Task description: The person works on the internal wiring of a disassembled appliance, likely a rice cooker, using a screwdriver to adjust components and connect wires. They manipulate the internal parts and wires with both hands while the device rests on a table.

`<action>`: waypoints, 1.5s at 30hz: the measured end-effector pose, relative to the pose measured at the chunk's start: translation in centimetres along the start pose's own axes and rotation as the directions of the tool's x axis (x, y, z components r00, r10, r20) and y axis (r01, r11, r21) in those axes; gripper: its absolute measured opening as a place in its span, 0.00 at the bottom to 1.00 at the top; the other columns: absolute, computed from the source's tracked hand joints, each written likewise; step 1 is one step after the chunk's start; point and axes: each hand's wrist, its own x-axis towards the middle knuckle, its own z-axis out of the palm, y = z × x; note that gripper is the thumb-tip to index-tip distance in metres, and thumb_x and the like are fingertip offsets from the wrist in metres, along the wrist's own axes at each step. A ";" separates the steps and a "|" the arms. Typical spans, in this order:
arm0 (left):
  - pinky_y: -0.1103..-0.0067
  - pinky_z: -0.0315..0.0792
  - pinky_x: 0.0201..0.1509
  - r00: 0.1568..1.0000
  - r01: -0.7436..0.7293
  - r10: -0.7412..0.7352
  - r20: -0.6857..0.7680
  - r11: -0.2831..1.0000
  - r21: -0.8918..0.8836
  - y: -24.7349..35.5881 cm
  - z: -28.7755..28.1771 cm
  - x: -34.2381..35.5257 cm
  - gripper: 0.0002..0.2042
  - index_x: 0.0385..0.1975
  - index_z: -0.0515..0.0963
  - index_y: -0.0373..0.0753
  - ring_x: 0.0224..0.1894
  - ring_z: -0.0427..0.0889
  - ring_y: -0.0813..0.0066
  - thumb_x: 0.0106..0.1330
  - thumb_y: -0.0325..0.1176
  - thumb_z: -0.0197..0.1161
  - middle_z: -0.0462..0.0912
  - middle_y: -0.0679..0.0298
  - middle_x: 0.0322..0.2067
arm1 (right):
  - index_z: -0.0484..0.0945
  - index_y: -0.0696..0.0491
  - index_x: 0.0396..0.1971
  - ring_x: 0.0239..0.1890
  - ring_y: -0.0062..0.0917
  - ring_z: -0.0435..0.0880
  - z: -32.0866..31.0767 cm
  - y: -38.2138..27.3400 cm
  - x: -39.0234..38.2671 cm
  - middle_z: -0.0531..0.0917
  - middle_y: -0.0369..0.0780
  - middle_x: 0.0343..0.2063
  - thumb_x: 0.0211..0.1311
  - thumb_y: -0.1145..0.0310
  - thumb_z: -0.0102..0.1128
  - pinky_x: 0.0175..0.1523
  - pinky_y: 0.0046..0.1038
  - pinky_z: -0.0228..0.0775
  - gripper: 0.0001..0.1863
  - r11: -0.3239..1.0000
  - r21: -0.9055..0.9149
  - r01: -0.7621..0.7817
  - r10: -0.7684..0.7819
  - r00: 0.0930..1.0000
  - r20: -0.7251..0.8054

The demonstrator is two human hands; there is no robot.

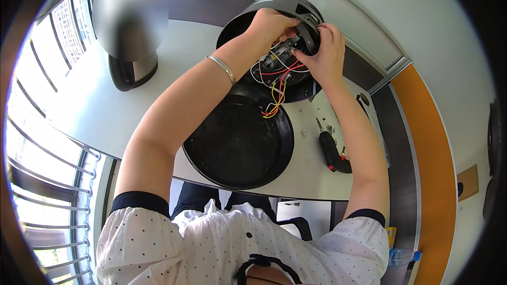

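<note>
1. Where the two hands converge, a round, dark housing (275,4) stands at 12 o'clock on the worktop (309,177), its open side toward 6 o'clock.
2. Key relation: a curved dark strip (305,36) lies at about 4 o'clock from the left hand's fingers, its long axis running roughly 11 to 5 o'clock.
3. Left hand (272,26): fingers curled inward, nearer the strip's upper end; whether they pinch it cannot be told.
4. Right hand (328,58): thumb spread from the fingers, nearer the strip's lower end; fingers at the housing's 2 o'clock rim, grip unclear.
5. Wires (277,73) cross the grey mechanism (273,62) and drop toward 6 o'clock, to the black pan (237,145).
6. Hidden: left fingertips, both strip ends and most wire connections. The left forearm covers part of the pan; small parts (328,128) at 4 o'clock are too small to identify.
</note>
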 end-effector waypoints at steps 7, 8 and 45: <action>0.81 0.67 0.24 0.995 0.095 -0.098 -0.018 0.985 -0.145 -0.1 0.2 0.3 0.05 0.36 0.77 0.29 0.29 0.81 0.70 0.62 0.22 0.60 0.82 0.56 0.30 | 0.71 0.56 0.41 0.49 0.42 0.71 0.0 -0.1 0.0 0.72 0.42 0.46 0.27 0.65 0.80 0.51 0.39 0.66 0.36 1.000 -0.008 0.002 -0.002 1.000 -0.006; 0.81 0.68 0.24 0.995 0.095 -0.100 -0.025 0.984 -0.152 -0.1 0.3 0.4 0.06 0.37 0.77 0.29 0.29 0.82 0.69 0.62 0.22 0.59 0.82 0.56 0.30 | 0.71 0.56 0.41 0.49 0.42 0.71 0.0 -0.1 0.0 0.72 0.42 0.46 0.27 0.65 0.80 0.51 0.39 0.65 0.36 1.000 -0.004 -0.005 0.005 1.000 0.002; 0.76 0.77 0.55 0.996 0.044 -0.081 -0.038 0.818 -0.574 -1.0 0.6 -0.7 0.05 0.38 0.72 0.26 0.46 0.77 0.66 0.68 0.21 0.51 0.76 0.54 0.42 | 0.72 0.54 0.41 0.47 0.39 0.73 -0.4 0.2 0.8 0.74 0.39 0.46 0.24 0.70 0.80 0.49 0.36 0.66 0.35 0.999 0.049 0.019 -0.020 1.000 0.019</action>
